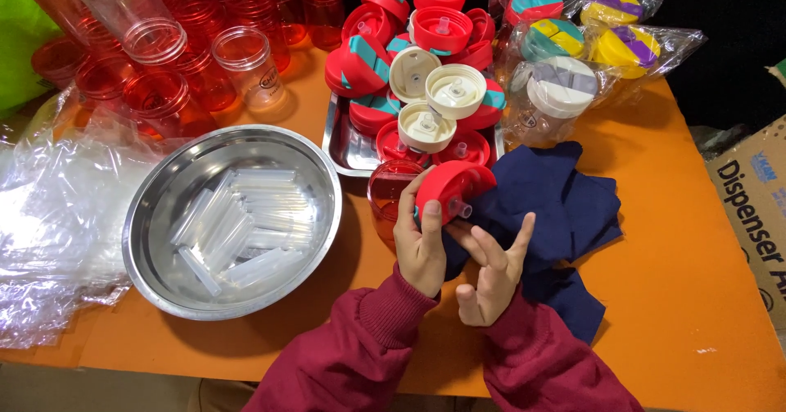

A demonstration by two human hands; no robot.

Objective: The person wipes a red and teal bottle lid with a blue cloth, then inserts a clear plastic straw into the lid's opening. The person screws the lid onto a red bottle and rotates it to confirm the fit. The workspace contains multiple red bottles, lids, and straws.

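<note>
While crumpled clear plastic bags (49, 215) are lying far to the left of the round steel bowl (155, 207), that bowl is sitting on the orange table (671, 256) and holding a heap of clear plastic straw tubes (237, 224). Behind the bowl, a cluster of open-mouthed transparent red plastic bottles (164, 60) is standing. Just right of the bowl, a single transparent red plastic bottle (389, 195) is standing upright, and the person's left hand (419, 244) is gripping a round red plastic lid (450, 187) directly beside it, thumb and fingers wrapped about the rim, the lid tilted so its small clear spout is showing. Further right of the bowl, the right hand (491, 269) is hovering open, fingers spread and grasping nothing, just under the lid and apparently not quite touching it. Beneath that hand a dark blue cloth (573, 207) is spreading over the table. Behind the lid, to the bowl's upper right, a rectangular steel tray (348, 146) is carrying piled red and cream lids (426, 68), and bagged lids in yellow, purple and teal (589, 31) are lying beyond it. A brown cardboard box (753, 207) is sitting farthest right.
</note>
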